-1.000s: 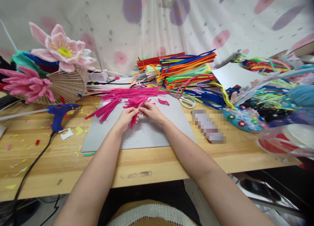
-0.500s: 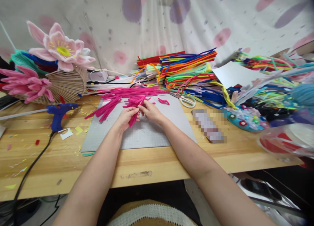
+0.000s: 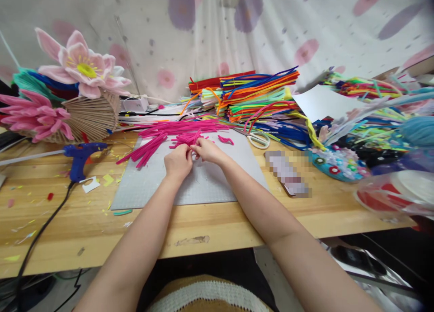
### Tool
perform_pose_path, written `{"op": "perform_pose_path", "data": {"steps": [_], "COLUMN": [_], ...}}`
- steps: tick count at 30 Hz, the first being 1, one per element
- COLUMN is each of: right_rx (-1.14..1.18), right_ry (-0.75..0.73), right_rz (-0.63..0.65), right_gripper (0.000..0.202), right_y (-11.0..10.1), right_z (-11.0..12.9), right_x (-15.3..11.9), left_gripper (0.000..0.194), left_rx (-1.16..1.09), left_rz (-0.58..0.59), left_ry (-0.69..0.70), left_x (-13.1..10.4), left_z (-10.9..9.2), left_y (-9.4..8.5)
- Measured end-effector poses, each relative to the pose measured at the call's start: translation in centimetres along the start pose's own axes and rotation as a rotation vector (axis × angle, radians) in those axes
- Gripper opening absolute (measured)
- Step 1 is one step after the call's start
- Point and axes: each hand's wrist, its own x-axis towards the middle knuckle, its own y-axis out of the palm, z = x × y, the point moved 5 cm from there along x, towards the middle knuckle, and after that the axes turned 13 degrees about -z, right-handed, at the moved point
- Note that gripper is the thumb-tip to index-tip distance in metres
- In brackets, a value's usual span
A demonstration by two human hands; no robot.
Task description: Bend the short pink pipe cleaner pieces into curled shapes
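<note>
Over the grey cutting mat (image 3: 217,185), my left hand (image 3: 178,161) is closed, its back turned toward me and its fingers curled inward. My right hand (image 3: 207,150) pinches just beside it, the fingertips of the two hands meeting. A magenta pipe cleaner is between them, mostly hidden by the fingers. Right behind my hands lies a small pile of magenta pipe cleaners (image 3: 185,139). Another magenta bundle (image 3: 147,150) fans out to the left, and a long row (image 3: 179,127) lies along the mat's back edge. One bent magenta piece (image 3: 225,140) rests right of my right hand.
A blue glue gun (image 3: 81,160) with its cord stands at left, near fuzzy pink flowers (image 3: 84,70). White-handled scissors (image 3: 259,140) lie behind the mat at right. Stacked coloured pipe cleaners (image 3: 261,95) fill the back. A plastic tub (image 3: 389,196) sits at far right.
My left hand has rolled over, so its back now faces up and its fingers are curled in. The magenta ends that stuck out below it are out of sight.
</note>
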Motion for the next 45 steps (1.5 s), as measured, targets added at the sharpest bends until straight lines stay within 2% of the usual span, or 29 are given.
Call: {"op": "perform_pose_path", "data": {"steps": [3,5,7,10,13,16,19,22,24,30,34,37,40,43,45], "right_rx": [-0.135,-0.173,-0.13,0.056,0.281,0.402,0.439,0.379,0.283,-0.065,-0.215,-0.318,-0.448,-0.556,-0.599], "right_ry": [-0.006,-0.052,-0.136,-0.261,-0.231,-0.179,-0.192,-0.211,-0.271,-0.562,-0.583,-0.531,-0.456,-0.395,-0.344], "right_rz": [0.004,-0.046,-0.119,-0.236,-0.36,-0.262,-0.116,-0.033,-0.033,-0.105,-0.028,0.024,0.011,-0.021,-0.055], "right_gripper": [0.026,0.021,0.009,0.032,0.031,0.023,0.02,0.009,0.004,0.009,0.012,0.015,0.018,0.022,0.025], "right_y": [-0.4,-0.9,-1.5,-2.6,-3.9,-3.8,-3.0,-2.3,-2.1,-2.9,-2.9,-2.6,-2.3,-1.8,-1.5], "right_z": [0.9,1.7,2.4,2.4,0.8,-0.3,0.2,1.0,1.4,2.5,2.9,3.1,3.2,3.2,3.1], "right_x": [0.2,0.0,-0.7,-1.7,-1.8,-1.2,-1.1,-1.1,-0.9,-0.5,-0.5,-0.6,-0.6,-0.6,-0.5], "left_gripper": [0.014,0.012,0.009,0.013,0.013,0.005,0.011,0.013,0.014,0.013,0.007,0.006,0.011,0.008,0.01], "left_rx": [0.025,-0.049,-0.252,-0.741,-1.121,-1.283,-1.296,-1.287,-1.294,-1.379,-1.356,-1.234,-0.948,-0.4,-0.068], "left_rz": [-0.012,-0.029,-0.019,0.072,0.205,0.293,0.39,0.459,0.492,0.619,0.631,0.516,0.321,0.104,0.015], "left_ry": [-0.004,-0.078,-0.243,-0.628,-0.925,-1.093,-1.196,-1.237,-1.259,-1.31,-1.257,-1.065,-0.75,-0.322,-0.1], "left_x": [-0.1,-0.1,0.0,-0.1,-0.3,-0.4,-0.8,-1.1,-1.3,-1.5,-1.5,-1.0,-0.4,0.1,0.2], "left_z": [-0.5,-0.3,0.5,2.0,2.3,1.9,1.3,0.9,0.8,0.6,0.4,0.6,0.9,0.5,-0.3], "left_y": [0.2,0.3,0.4,1.2,1.7,1.5,1.4,1.4,1.4,1.5,1.5,1.6,1.2,0.0,-0.5]}}
